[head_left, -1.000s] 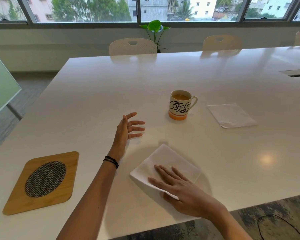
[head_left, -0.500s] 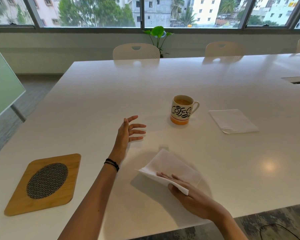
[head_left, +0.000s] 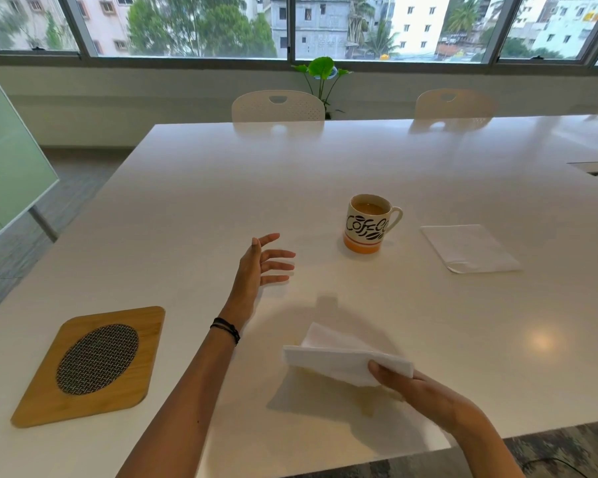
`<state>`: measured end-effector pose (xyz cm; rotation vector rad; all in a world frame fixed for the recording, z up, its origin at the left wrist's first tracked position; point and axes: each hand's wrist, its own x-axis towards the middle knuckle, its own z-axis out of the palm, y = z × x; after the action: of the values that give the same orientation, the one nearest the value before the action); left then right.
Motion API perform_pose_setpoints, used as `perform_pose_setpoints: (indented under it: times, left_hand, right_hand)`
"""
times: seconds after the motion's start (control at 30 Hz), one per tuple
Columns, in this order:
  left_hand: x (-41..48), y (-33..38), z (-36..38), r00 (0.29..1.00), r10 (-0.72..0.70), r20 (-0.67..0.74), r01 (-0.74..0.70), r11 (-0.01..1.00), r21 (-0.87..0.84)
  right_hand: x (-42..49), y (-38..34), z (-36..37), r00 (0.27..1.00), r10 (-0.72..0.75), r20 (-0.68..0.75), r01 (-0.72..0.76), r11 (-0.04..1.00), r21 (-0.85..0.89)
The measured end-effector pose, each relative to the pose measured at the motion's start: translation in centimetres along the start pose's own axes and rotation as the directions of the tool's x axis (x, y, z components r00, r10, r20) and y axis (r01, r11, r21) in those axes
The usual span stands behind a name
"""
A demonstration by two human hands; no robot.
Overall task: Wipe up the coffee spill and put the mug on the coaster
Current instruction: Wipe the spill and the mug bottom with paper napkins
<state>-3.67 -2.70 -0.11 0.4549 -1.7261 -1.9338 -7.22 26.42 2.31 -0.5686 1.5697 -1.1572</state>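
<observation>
A cream mug (head_left: 370, 223) with an orange base and "Coffee" lettering stands on the white table (head_left: 221, 188), full of coffee. The wooden coaster (head_left: 90, 365) with a woven oval insert lies at the near left. My right hand (head_left: 418, 388) pinches a folded white napkin (head_left: 338, 360), lifted off the table near the front edge. A faint yellowish stain shows beneath the napkin. My left hand (head_left: 259, 267) hovers with fingers spread, left of the mug and apart from it.
A second folded napkin (head_left: 469, 248) lies right of the mug. Two white chairs (head_left: 278, 106) stand at the table's far side, with a small plant (head_left: 321, 72) behind. A glass panel (head_left: 11, 160) leans at the left. A cable slot (head_left: 597, 167) sits at the far right.
My right hand went from pressing the napkin flat on the table to pinching it and lifting it up. The left hand has stayed spread in place.
</observation>
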Motion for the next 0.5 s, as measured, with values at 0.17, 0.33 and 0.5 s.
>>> perform_pose_setpoints:
  times: [0.17,0.33,0.5]
  left_hand:
    - [-0.4,0.3,0.2,0.993,-0.019,0.116,0.014,0.999,0.037]
    - [-1.1,1.4,0.8,0.922,-0.177,0.346,0.162,0.984,0.072]
    - [-1.8,1.6,1.2,0.796,-0.368,0.481,0.379,0.922,0.078]
  right_hand:
    - [0.9,0.4,-0.3,0.993,-0.113,-0.045,0.122,0.914,0.387]
    - [1.8,-0.9,-0.3,0.978,-0.167,-0.129,0.211,0.744,0.634]
    - [2.6,-1.8,-0.9,0.957,-0.207,-0.204,0.289,0.602,0.744]
